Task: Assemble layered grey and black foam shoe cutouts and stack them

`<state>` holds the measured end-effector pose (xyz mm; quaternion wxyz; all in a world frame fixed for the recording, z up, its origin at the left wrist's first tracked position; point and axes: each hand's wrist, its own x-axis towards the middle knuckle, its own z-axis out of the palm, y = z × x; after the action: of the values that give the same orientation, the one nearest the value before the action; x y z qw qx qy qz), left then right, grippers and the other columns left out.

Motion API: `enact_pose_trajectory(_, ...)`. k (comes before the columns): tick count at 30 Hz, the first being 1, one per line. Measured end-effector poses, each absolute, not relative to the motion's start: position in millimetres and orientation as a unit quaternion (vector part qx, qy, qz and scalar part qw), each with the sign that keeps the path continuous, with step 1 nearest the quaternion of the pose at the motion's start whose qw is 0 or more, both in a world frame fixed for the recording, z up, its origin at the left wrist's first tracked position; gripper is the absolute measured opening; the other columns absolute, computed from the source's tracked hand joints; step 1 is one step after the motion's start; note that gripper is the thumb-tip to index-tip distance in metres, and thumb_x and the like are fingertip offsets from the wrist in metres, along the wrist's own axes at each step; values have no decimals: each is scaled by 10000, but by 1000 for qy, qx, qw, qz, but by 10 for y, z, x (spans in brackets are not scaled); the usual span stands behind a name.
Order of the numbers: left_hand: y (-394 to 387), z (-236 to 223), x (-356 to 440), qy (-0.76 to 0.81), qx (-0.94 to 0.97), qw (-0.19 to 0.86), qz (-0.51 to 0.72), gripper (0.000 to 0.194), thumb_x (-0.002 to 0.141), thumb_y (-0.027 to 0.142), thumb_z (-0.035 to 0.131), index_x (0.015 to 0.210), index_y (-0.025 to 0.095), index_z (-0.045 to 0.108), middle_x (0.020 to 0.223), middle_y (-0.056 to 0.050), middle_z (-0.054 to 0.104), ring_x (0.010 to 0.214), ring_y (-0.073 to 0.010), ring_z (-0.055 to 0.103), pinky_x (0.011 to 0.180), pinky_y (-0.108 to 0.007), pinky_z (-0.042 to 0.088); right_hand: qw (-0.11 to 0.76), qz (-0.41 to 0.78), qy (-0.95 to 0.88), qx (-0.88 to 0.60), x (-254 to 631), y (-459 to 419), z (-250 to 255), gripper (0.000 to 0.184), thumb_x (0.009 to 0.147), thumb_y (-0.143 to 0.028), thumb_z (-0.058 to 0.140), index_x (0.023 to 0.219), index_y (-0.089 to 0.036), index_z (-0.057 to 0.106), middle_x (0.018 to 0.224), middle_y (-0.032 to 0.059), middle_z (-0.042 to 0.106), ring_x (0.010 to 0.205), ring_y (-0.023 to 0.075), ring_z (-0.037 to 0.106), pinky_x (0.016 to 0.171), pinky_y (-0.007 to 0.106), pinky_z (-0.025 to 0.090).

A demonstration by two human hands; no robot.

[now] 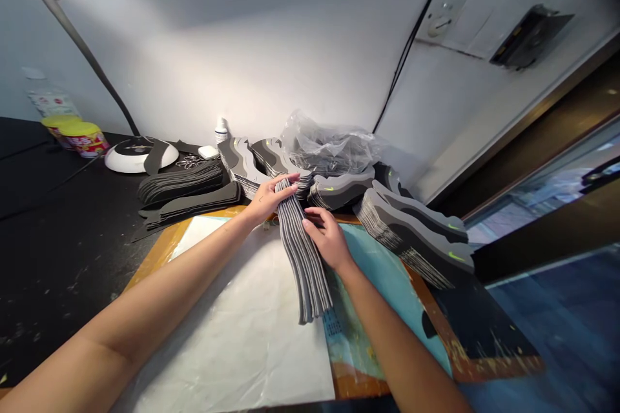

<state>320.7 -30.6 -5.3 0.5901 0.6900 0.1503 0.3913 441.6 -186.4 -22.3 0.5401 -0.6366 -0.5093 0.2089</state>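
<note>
My left hand (272,199) is closed around the far end of a stack of grey shoe-upper pieces (301,251), its fingers lying over the top. The stack rests edge-up, its wavy layered edges facing me and its near end on the white sheet (232,322). Beside the stack's right edge is my right hand (330,239), thumb and fingers apart, the tips at or touching the outer piece. Just behind my hands lie flat piles of two-tone grey pieces (245,164), and more grey pieces with green swooshes (411,226) are piled to the right.
Dark grey pieces (181,182) are stacked on the left. Behind them stand a lamp base (116,158), a small white bottle (221,129) and scissors (190,162). A clear plastic bag (329,145) sits against the wall. Yellow-lidded tubs (84,141) are at far left.
</note>
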Motion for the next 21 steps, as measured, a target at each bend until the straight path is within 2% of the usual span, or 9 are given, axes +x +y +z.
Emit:
enact_pose_trajectory(3, -275, -91, 3214, 147, 692, 590, 390, 499, 824, 441, 729, 1256, 199, 669, 1321, -100, 634, 1280, -284, 522, 1100, -357, 358, 565, 236, -493, -618, 4435, -1846, -226, 316, 855, -389, 573, 1128, -231, 552, 1135, 87, 661, 1026, 225, 661, 909, 385, 516)
enact_pose_trajectory(6, -253, -126, 3225, 147, 677, 613, 381, 511, 821, 446, 728, 1264, 199, 663, 1361, -103, 605, 1274, -295, 526, 1079, -369, 378, 576, 210, -506, -607, 4454, -1833, -225, 287, 886, -355, 526, 1146, -234, 533, 1133, 83, 664, 1067, 213, 646, 919, 365, 510)
enact_pose_trajectory(12, -246, -144, 3233, 164, 666, 624, 376, 537, 803, 449, 741, 1263, 183, 662, 1316, -96, 633, 1222, -285, 555, 1005, -332, 428, 538, 147, -576, -598, 4464, -1842, -186, 239, 952, -326, 438, 1066, -236, 627, 1097, 58, 671, 1041, 201, 629, 925, 349, 496)
enact_pose_trajectory(14, -246, -141, 3227, 168, 663, 628, 371, 558, 794, 455, 747, 1271, 181, 656, 1281, -96, 651, 1170, -280, 583, 956, -323, 457, 524, 147, -587, -599, 4469, -1847, -192, 228, 949, -344, 470, 1043, -237, 649, 1092, 54, 669, 1024, 203, 634, 919, 350, 500)
enact_pose_trajectory(18, -235, -147, 3213, 167, 662, 635, 362, 574, 798, 466, 743, 1291, 188, 642, 1252, -97, 657, 1071, -255, 622, 874, -308, 489, 525, 186, -579, -596, 4484, -1847, -217, 264, 853, -389, 651, 1071, -242, 634, 1143, 57, 653, 1033, 219, 643, 897, 350, 526)
enact_pose_trajectory(21, -224, -160, 3208, 163, 663, 634, 362, 564, 799, 464, 742, 1285, 193, 647, 1205, -96, 675, 1006, -238, 642, 853, -311, 501, 527, 203, -575, -592, 4490, -1843, -220, 253, 856, -379, 640, 1069, -243, 624, 1154, 60, 651, 1055, 218, 637, 908, 353, 526)
